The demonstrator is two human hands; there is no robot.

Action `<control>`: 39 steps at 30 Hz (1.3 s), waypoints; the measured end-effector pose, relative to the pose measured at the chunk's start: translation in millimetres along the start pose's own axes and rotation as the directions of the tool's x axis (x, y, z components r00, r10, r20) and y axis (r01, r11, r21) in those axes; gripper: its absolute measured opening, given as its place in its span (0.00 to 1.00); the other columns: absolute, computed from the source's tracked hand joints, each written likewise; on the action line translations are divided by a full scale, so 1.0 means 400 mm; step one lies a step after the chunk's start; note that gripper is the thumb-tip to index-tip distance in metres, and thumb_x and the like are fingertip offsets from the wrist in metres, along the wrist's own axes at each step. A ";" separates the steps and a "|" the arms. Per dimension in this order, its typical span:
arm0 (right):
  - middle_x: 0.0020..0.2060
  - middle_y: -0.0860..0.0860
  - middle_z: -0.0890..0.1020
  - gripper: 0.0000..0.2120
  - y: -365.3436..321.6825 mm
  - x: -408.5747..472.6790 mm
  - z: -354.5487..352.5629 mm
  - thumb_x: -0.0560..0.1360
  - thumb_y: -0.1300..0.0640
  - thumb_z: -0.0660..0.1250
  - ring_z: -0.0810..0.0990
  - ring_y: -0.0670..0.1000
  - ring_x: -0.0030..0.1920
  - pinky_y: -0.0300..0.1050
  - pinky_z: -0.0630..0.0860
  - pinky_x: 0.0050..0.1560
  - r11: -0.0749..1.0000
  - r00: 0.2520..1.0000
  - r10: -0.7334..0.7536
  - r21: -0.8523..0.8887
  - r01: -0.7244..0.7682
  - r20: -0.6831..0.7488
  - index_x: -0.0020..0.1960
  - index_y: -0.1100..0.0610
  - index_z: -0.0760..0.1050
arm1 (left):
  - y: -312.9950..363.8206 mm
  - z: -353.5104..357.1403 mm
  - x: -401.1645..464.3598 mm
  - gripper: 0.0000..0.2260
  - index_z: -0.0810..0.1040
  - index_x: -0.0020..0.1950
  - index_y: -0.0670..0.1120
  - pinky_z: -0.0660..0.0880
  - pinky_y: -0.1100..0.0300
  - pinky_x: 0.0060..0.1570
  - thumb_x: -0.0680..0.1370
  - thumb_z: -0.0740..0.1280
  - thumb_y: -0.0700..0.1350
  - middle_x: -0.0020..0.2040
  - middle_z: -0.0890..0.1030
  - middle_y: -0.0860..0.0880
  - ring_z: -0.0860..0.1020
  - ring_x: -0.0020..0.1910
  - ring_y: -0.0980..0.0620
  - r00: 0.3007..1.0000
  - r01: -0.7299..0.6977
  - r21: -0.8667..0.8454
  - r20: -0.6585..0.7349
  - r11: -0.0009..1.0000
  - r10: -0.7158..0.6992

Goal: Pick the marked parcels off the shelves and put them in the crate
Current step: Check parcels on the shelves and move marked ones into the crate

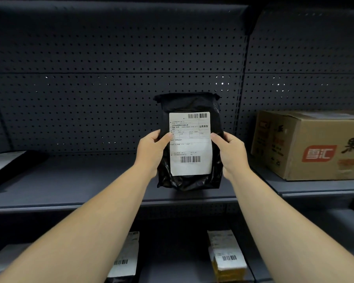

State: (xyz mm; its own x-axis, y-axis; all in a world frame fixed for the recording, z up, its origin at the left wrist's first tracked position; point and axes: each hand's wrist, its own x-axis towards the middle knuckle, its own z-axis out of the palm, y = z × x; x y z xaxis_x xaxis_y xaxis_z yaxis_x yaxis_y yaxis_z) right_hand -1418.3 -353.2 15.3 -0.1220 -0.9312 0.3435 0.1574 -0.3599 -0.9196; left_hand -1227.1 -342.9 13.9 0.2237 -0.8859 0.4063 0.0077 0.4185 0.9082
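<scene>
You are gripping the black poly-bag parcel (189, 139) upright above the shelf (90, 180), left hand (151, 149) and right hand (230, 151) clasping its side edges, so its shipping label (190, 144) faces you for checking.

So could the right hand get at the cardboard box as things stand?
Probably not yet: the right hand is gripping the black parcel together with the left hand. The way to the box looks free once it lets go.

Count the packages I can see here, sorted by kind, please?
Black bags: 2, one held, one far left
Cardboard boxes: 1
Labelled parcels on the lower shelf: 2
Total: 5
</scene>
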 end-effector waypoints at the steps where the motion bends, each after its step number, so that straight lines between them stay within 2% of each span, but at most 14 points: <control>1: 0.42 0.47 0.86 0.06 0.002 0.012 -0.003 0.74 0.55 0.68 0.84 0.50 0.47 0.48 0.81 0.49 1.000 1.000 0.025 -0.006 -0.025 0.002 0.43 0.51 0.83 | -0.003 0.005 0.011 0.08 0.84 0.44 0.58 0.77 0.58 0.52 0.76 0.68 0.46 0.48 0.85 0.58 0.82 0.49 0.58 1.000 0.020 0.008 -0.006 1.000 -0.020; 6: 0.41 0.50 0.86 0.04 0.027 0.080 -0.008 0.73 0.56 0.70 0.84 0.54 0.48 0.52 0.81 0.51 0.985 0.986 0.167 -0.034 -0.167 0.000 0.41 0.53 0.83 | -0.034 0.026 0.060 0.05 0.84 0.40 0.54 0.79 0.52 0.50 0.75 0.70 0.47 0.45 0.86 0.53 0.83 0.48 0.51 0.974 0.224 -0.004 -0.036 0.975 -0.224; 9: 0.45 0.55 0.85 0.03 0.052 0.120 -0.007 0.73 0.58 0.71 0.84 0.56 0.47 0.54 0.80 0.53 0.969 0.970 0.241 -0.057 -0.242 -0.012 0.45 0.56 0.82 | -0.056 0.034 0.083 0.06 0.79 0.38 0.55 0.75 0.59 0.41 0.74 0.72 0.48 0.44 0.83 0.54 0.78 0.43 0.56 0.939 0.336 0.015 -0.085 0.942 -0.334; 12: 0.47 0.59 0.85 0.02 0.087 0.154 -0.008 0.71 0.60 0.72 0.83 0.57 0.44 0.55 0.80 0.50 0.943 0.948 0.317 -0.104 -0.317 -0.011 0.40 0.57 0.81 | -0.085 0.036 0.104 0.05 0.79 0.49 0.51 0.71 0.60 0.38 0.74 0.72 0.47 0.51 0.79 0.51 0.74 0.42 0.57 0.905 0.421 0.068 -0.094 0.904 -0.415; 13: 0.48 0.60 0.84 0.03 0.100 0.164 -0.009 0.71 0.60 0.72 0.83 0.58 0.45 0.56 0.80 0.51 0.930 0.938 0.346 -0.127 -0.345 -0.014 0.42 0.59 0.81 | -0.094 0.035 0.110 0.07 0.79 0.51 0.48 0.73 0.59 0.39 0.74 0.72 0.47 0.54 0.80 0.49 0.76 0.44 0.55 0.893 0.447 0.085 -0.092 0.890 -0.440; 15: 0.53 0.61 0.82 0.13 0.129 0.183 -0.013 0.71 0.59 0.73 0.82 0.58 0.49 0.55 0.79 0.52 0.897 0.912 0.410 -0.168 -0.409 -0.031 0.53 0.63 0.80 | -0.109 0.036 0.117 0.14 0.79 0.58 0.44 0.77 0.52 0.52 0.74 0.72 0.47 0.60 0.79 0.44 0.78 0.54 0.48 0.864 0.502 0.110 -0.094 0.858 -0.494; 17: 0.54 0.61 0.82 0.18 0.156 0.195 -0.017 0.70 0.60 0.74 0.81 0.58 0.50 0.53 0.78 0.53 0.867 0.887 0.460 -0.196 -0.457 -0.035 0.58 0.64 0.77 | -0.126 0.038 0.125 0.21 0.76 0.64 0.42 0.71 0.46 0.63 0.73 0.73 0.47 0.64 0.76 0.41 0.74 0.63 0.43 0.831 0.556 0.132 -0.091 0.821 -0.548; 19: 0.57 0.61 0.81 0.21 0.179 0.204 -0.022 0.70 0.60 0.74 0.80 0.59 0.54 0.53 0.77 0.55 0.843 0.869 0.494 -0.221 -0.491 -0.046 0.61 0.64 0.76 | -0.141 0.042 0.130 0.23 0.74 0.66 0.41 0.71 0.46 0.63 0.73 0.73 0.46 0.65 0.75 0.40 0.74 0.63 0.42 0.809 0.587 0.149 -0.088 0.796 -0.581; 23: 0.62 0.60 0.77 0.27 0.204 0.218 -0.034 0.70 0.59 0.74 0.76 0.58 0.61 0.48 0.73 0.56 0.828 0.869 0.491 -0.279 -0.486 -0.058 0.66 0.64 0.72 | -0.167 0.050 0.138 0.24 0.73 0.67 0.41 0.70 0.43 0.64 0.73 0.73 0.44 0.66 0.74 0.39 0.73 0.65 0.40 0.773 0.634 0.170 -0.100 0.755 -0.627; 28: 0.63 0.61 0.76 0.30 0.211 0.223 -0.037 0.70 0.59 0.74 0.76 0.60 0.60 0.52 0.74 0.58 0.803 0.855 0.517 -0.323 -0.501 -0.039 0.69 0.63 0.69 | -0.185 0.049 0.148 0.21 0.75 0.64 0.39 0.66 0.43 0.67 0.73 0.72 0.44 0.65 0.75 0.38 0.72 0.66 0.40 0.741 0.669 0.193 -0.105 0.718 -0.663; 30: 0.60 0.60 0.78 0.29 0.209 0.221 -0.035 0.70 0.59 0.74 0.78 0.58 0.55 0.48 0.75 0.51 0.789 0.850 0.526 -0.350 -0.505 -0.040 0.68 0.63 0.69 | -0.187 0.048 0.151 0.19 0.76 0.63 0.38 0.68 0.43 0.66 0.74 0.72 0.44 0.65 0.75 0.38 0.74 0.64 0.40 0.729 0.681 0.201 -0.100 0.704 -0.677; 33: 0.46 0.57 0.81 0.25 0.206 0.218 -0.035 0.71 0.60 0.73 0.79 0.55 0.41 0.45 0.75 0.40 0.789 0.844 0.536 -0.347 -0.508 -0.018 0.65 0.64 0.72 | -0.183 0.051 0.150 0.13 0.78 0.57 0.38 0.76 0.45 0.55 0.75 0.70 0.43 0.60 0.78 0.37 0.79 0.49 0.42 0.724 0.687 0.198 -0.096 0.700 -0.683; 36: 0.56 0.60 0.80 0.28 0.204 0.214 -0.035 0.71 0.59 0.73 0.79 0.56 0.49 0.46 0.76 0.46 0.782 0.855 0.518 -0.388 -0.487 -0.029 0.67 0.64 0.70 | -0.181 0.050 0.147 0.19 0.76 0.60 0.36 0.75 0.44 0.58 0.74 0.72 0.44 0.61 0.78 0.37 0.78 0.56 0.40 0.735 0.675 0.215 -0.121 0.705 -0.667; 39: 0.54 0.61 0.82 0.16 0.189 0.215 -0.038 0.72 0.58 0.72 0.80 0.57 0.50 0.47 0.77 0.51 0.799 0.921 0.384 -0.478 -0.365 -0.062 0.56 0.66 0.78 | -0.176 0.053 0.149 0.19 0.76 0.56 0.34 0.76 0.50 0.54 0.72 0.73 0.46 0.52 0.80 0.39 0.79 0.51 0.41 0.797 0.602 0.300 -0.187 0.740 -0.574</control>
State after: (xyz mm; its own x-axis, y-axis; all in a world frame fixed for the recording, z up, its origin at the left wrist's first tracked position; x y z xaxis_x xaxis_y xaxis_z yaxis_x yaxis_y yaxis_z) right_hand -1431.6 -459.6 -27.7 -0.1125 -0.9925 -0.0481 -0.2985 0.0800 -0.9511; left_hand -1235.1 -429.6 -23.8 0.3565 -0.9090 -0.2157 -0.1516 -0.2841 0.9467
